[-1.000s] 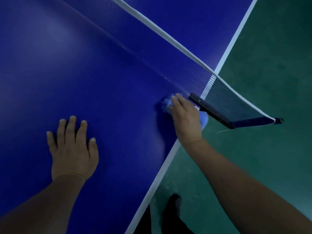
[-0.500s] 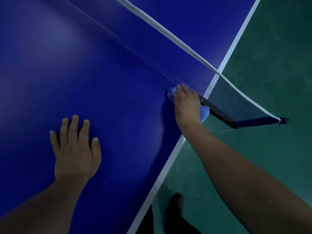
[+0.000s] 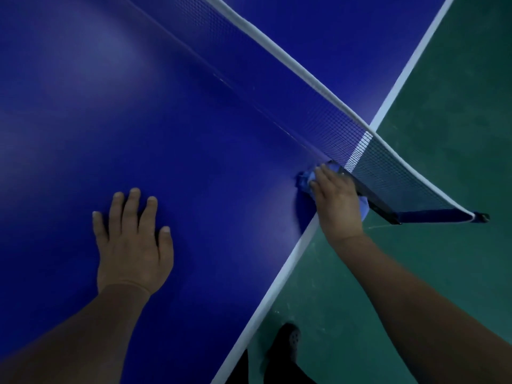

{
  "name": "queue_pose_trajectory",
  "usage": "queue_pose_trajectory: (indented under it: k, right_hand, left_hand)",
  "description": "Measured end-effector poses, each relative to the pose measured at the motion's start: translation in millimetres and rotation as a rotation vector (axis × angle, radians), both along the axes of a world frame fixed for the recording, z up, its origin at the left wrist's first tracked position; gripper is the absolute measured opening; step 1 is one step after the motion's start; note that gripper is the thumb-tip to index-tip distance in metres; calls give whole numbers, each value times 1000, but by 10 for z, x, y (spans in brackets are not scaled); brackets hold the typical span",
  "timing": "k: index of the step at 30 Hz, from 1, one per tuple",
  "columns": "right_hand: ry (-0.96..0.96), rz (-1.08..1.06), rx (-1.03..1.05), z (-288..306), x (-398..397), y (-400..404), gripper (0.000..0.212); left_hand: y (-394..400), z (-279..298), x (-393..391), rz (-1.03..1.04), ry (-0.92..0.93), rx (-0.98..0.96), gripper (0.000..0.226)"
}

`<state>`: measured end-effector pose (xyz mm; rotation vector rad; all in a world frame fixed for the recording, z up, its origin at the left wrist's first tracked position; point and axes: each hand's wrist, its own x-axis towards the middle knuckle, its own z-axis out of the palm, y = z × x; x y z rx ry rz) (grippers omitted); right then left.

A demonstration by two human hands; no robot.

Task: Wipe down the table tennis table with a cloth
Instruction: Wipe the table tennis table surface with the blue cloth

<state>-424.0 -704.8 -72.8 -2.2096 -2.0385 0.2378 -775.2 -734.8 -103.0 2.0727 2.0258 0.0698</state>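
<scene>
The right hand point(image 3: 336, 202) lies palm-down on a light blue cloth point(image 3: 304, 181), its fingers laid over the bunched fabric and pressing it to the counter point(image 3: 194, 134) right at the foot of the net, close to the right-hand edge. The cloth looks soft and crumpled; a wrinkled fold pokes out to the left of the fingers and a smooth rounded lobe shows on the right of the hand, hanging past the counter's edge. The left hand point(image 3: 133, 245) rests flat and wide on the bare surface nearer the person and well to the left, fingers slightly spread, holding nothing. The counter is a smooth, matte deep-blue table tennis top with a white border stripe point(image 3: 277, 286) along its right side. The net point(image 3: 346, 134) is fine dark mesh under a white top band, stretched diagonally to a black clamp post point(image 3: 382, 210) overhanging the side. Beyond lies a green floor point(image 3: 443, 134), scuffed and speckled, with a dark shoe point(image 3: 288, 345) near the bottom.
</scene>
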Motion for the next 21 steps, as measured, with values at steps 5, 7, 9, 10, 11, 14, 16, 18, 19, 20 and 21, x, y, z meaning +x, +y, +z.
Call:
queue_pose_trajectory:
  k: [5,7,9,10,11,14,16,18,19,20,21]
  right_hand:
    - [142,-149,-10,28,-52,-231,18]
    - [227,-86,42,-14,-290,-37,24]
    - [235,1,96,-63,-517,353,30]
    - [219,46,131,-91,-620,587,31]
    - [213,71,156,-125,-729,824,31]
    - [242,188,166,-175,-1133,1307,29]
    - [228,411,135,-158,-1420,1209,24]
    - [235,713,141,-170,-1489,721,23]
    - [255,854,111,-173,-1411,411,24]
    - [288,955,53,-166,-1288,120,26]
    - [311,1029,8,-161,-1145,-77,27]
  left_hand:
    - [6,-1,-1,0,2,-10,63]
    - [5,0,-1,1,-3,-9,62]
    - [-4,-3,-3,4,-6,-8,62]
    - [-6,-4,-1,5,-10,-7,62]
    - [-5,-5,0,4,-14,-6,62]
    - [7,-7,-20,-2,-23,-6,61]
    - [-9,-8,-36,7,-50,0,60]
    - [-18,-13,-51,18,-89,13,60]
    - [-20,-17,-55,20,-102,15,60]
    - [-20,-24,-60,20,-108,15,60]
    - [-14,-31,-66,20,-108,16,60]
